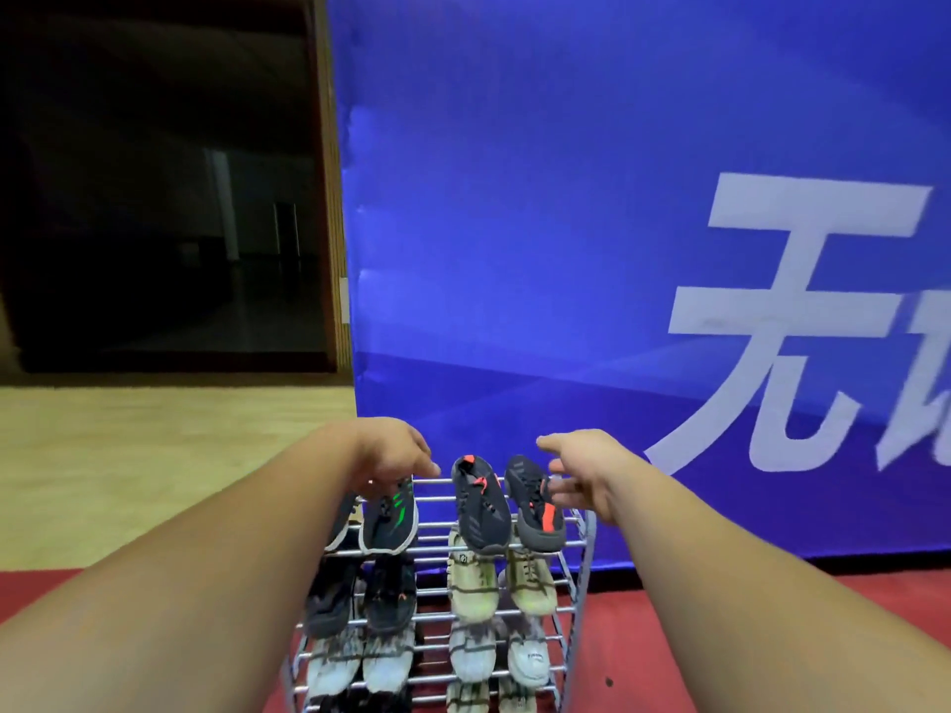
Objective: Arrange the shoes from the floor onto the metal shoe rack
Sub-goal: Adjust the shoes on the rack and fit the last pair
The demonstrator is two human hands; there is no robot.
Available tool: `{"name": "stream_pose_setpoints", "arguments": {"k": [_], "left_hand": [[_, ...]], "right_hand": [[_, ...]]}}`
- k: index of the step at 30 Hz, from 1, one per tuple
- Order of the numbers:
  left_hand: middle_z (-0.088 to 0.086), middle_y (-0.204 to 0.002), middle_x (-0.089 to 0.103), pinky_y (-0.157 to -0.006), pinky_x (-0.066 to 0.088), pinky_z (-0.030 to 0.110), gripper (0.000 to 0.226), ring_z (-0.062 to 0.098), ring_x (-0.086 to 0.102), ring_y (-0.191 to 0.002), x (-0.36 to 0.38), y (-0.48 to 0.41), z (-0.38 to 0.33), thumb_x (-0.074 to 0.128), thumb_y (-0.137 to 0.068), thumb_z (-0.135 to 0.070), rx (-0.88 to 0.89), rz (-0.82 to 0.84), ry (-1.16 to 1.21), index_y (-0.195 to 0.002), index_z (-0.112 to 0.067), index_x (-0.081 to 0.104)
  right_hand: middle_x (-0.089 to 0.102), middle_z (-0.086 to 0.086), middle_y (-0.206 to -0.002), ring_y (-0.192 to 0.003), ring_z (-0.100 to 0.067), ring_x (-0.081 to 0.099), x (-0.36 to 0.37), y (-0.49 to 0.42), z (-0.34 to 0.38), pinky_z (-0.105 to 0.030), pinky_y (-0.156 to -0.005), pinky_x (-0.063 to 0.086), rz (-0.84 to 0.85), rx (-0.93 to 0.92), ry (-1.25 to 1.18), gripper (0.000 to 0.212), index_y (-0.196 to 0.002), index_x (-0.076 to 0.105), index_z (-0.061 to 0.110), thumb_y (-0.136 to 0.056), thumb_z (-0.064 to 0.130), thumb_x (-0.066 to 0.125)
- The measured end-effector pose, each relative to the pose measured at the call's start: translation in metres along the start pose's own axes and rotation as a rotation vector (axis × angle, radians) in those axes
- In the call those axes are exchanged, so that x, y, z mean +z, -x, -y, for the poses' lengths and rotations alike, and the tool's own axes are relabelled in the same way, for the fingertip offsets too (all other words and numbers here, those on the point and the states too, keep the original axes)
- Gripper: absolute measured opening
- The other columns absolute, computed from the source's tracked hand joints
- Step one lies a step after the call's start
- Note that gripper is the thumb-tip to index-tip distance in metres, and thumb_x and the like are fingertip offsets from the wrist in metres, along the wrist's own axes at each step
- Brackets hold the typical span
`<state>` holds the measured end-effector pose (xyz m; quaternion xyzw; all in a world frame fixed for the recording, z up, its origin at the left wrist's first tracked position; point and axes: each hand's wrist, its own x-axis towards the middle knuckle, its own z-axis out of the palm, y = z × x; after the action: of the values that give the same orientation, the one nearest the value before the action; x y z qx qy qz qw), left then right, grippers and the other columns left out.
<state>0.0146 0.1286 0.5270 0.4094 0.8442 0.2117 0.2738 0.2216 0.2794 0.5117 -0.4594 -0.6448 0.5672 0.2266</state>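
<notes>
Presently right hand (581,478) spread beside orange-striped black sneaker (535,512) on silver wire shoe rack (584,563); left hand (393,452) over green-striped black sneaker (391,519), grip unclear.

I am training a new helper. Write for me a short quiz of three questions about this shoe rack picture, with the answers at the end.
1. True or false: the silver metal wire shoe rack stands in front of a blue banner with white characters.
2. Which pair is on the right of the top shelf? A) beige lace-up shoes B) dark grey shoes with orange-red accents C) white sandals
3. Fill in: the stripes on the dark white-soled shoe nearest the left hand are ___.
Key: 1 true; 2 B; 3 green.
</notes>
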Motion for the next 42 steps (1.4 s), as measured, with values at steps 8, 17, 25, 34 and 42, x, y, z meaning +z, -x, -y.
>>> {"name": "stream_pose_setpoints", "arguments": {"k": [8,17,25,34,42], "left_hand": [[0.003,-0.126,0.061,-0.094,0.057,0.046,0.042,0.025,0.066,-0.106,-0.057,0.068,-0.038,0.064,-0.096,-0.04,0.069,-0.135,-0.109,-0.135,-0.025,0.058],[0.003,-0.144,0.054,-0.106,0.045,0.04,0.062,0.024,0.053,-0.129,-0.088,0.095,-0.055,0.048,-0.098,-0.06,0.124,-0.356,-0.502,-0.145,-0.019,0.05],[0.009,-0.155,0.038,-0.108,0.044,0.049,0.082,0.033,0.045,-0.136,-0.087,0.092,-0.042,0.04,-0.089,-0.077,0.103,-0.534,-0.572,-0.156,-0.03,0.028],[0.009,-0.165,0.017,-0.121,0.014,0.055,0.081,0.034,0.009,-0.152,-0.045,0.068,-0.037,0.03,-0.088,-0.08,0.134,-0.607,-0.697,-0.156,-0.036,0.025],[0.01,-0.16,0.03,-0.118,0.027,0.048,0.079,0.032,0.024,-0.147,0.015,-0.011,-0.026,0.037,-0.09,-0.075,0.149,-0.488,-0.629,-0.153,-0.028,0.033]], "right_hand": [[0.06,-0.013,-0.12,-0.079,-0.025,0.055,0.001,0.039,0.071,-0.04,-0.081,0.061,0.067,-0.119,0.035,0.034,-0.118,0.059,0.015,-0.093,0.036,0.068],[0.06,-0.008,-0.129,-0.111,-0.027,0.061,0.016,0.057,0.115,-0.038,-0.094,0.051,-0.053,-0.44,0.772,0.055,-0.141,0.049,0.014,-0.093,0.04,0.06],[0.044,-0.006,-0.146,-0.133,-0.03,0.04,0.036,0.063,0.128,-0.046,-0.098,0.049,-0.117,-0.57,1.108,0.077,-0.152,0.034,0.025,-0.087,0.058,0.058],[0.035,-0.006,-0.156,-0.145,-0.028,0.027,0.028,0.045,0.106,-0.044,-0.109,0.038,-0.176,-0.672,1.334,0.079,-0.152,0.036,0.023,-0.086,0.062,0.058],[0.037,-0.006,-0.152,-0.139,-0.031,0.032,0.019,-0.034,0.041,-0.045,-0.101,0.045,-0.077,-0.513,1.234,0.074,-0.15,0.037,0.021,-0.088,0.055,0.058]]}}
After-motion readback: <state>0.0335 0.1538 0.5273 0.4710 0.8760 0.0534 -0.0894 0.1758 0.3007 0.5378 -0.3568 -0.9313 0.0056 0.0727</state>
